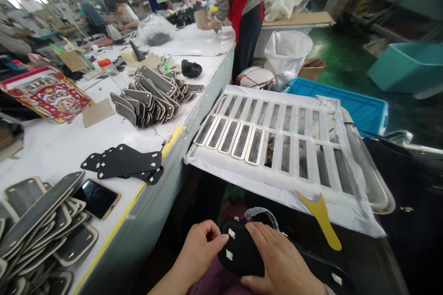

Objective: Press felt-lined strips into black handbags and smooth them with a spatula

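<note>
A small black bag (242, 256) lies low in front of me, with white patches on its near end and a plastic-wrapped handle (262, 212) on its far side. My right hand (277, 258) is laid over the bag, its fingers on the top and the thumb along the near edge, gripping it. At the bag's left end my left hand (202, 246) is closed in a pinch, thumb tip beside the upper white patch (231, 233). What sits between those fingertips, if anything, is too small to make out. Another white patch (337, 279) shows on a black part at right.
A white slotted rack (277, 175) carries several grey panels (230, 137); a yellow tool (321, 221) lies at its near edge. On the left table are black pieces (126, 162), a phone (97, 198) and piled grey panels (150, 97). A person in a red apron (238, 9) stands beyond.
</note>
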{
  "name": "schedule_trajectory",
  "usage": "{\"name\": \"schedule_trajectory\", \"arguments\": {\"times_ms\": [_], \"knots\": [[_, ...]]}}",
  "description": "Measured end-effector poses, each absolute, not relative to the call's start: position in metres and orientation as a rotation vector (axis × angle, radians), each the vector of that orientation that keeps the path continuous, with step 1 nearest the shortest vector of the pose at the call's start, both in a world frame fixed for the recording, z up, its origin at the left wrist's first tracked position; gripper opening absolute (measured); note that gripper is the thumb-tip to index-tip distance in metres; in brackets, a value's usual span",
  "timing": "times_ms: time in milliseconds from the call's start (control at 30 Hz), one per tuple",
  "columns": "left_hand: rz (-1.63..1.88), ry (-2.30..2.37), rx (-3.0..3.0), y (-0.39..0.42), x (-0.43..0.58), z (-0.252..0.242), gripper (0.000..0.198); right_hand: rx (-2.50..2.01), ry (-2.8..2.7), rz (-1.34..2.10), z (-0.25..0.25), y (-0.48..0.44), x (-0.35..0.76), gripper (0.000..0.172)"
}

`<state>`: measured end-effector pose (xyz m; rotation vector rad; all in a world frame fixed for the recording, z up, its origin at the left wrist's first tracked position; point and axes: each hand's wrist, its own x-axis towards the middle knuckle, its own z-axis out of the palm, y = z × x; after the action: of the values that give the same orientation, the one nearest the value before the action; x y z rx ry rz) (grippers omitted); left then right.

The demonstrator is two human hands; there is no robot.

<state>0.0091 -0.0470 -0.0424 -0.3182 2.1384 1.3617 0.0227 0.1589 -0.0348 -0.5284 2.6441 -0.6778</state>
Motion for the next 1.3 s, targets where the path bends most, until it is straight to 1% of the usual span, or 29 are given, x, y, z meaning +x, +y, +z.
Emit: {"name": "schedule_trajectory", "arguments": {"times_ms": [400,533,567,667,700,767,867,900,933,1033,1067,1133,1233,1267,1300], "knots": [[1.334,2.272,-0.048,-0.058,-0.001,-0.039,0.022,-0.575,2.698,-0.658,-0.041,0.157,0.026,0.077],[1.481,2.176,-0.035,-0.062,0.003,-0.044,0.016,-0.589,2.696,-0.660,-0.038,0.155,0.025,0.075],[1.522,2.128,-0.037,-0.062,0.004,-0.045,0.018,-0.582,2.690,-0.658,-0.037,0.154,0.025,0.075],[1.555,2.089,0.015,-0.059,0.007,-0.047,0.043,-0.549,2.674,-0.643,-0.034,0.154,0.024,0.075],[1.545,2.108,0.049,-0.057,0.007,-0.047,0.046,-0.540,2.670,-0.637,-0.034,0.154,0.024,0.076],[1.543,2.125,0.118,-0.054,0.006,-0.047,0.043,-0.536,2.671,-0.615,-0.033,0.155,0.024,0.081],[1.600,2.069,0.157,-0.052,0.003,-0.050,0.039,-0.595,2.665,-0.573,-0.033,0.155,0.025,0.099],[1.621,2.051,0.163,-0.052,0.003,-0.051,0.038,-0.613,2.660,-0.563,-0.033,0.155,0.025,0.100],[1.638,2.039,0.168,-0.053,0.002,-0.052,0.037,-0.617,2.657,-0.558,-0.032,0.154,0.025,0.098],[1.651,2.031,0.162,-0.054,0.002,-0.055,0.034,-0.575,2.668,-0.583,-0.031,0.151,0.024,0.081],[1.655,2.030,0.157,-0.054,0.002,-0.056,0.033,-0.566,2.667,-0.599,-0.031,0.150,0.023,0.078],[1.688,2.021,0.149,-0.055,0.003,-0.058,0.032,-0.570,2.652,-0.614,-0.030,0.148,0.020,0.078],[1.774,1.981,0.153,-0.054,0.006,-0.063,0.031,-0.571,2.610,-0.598,-0.028,0.147,0.016,0.084],[1.800,1.962,0.155,-0.054,0.007,-0.065,0.032,-0.566,2.596,-0.599,-0.028,0.147,0.015,0.083],[1.820,1.942,0.153,-0.054,0.008,-0.066,0.032,-0.557,2.586,-0.605,-0.027,0.146,0.013,0.078]]}}
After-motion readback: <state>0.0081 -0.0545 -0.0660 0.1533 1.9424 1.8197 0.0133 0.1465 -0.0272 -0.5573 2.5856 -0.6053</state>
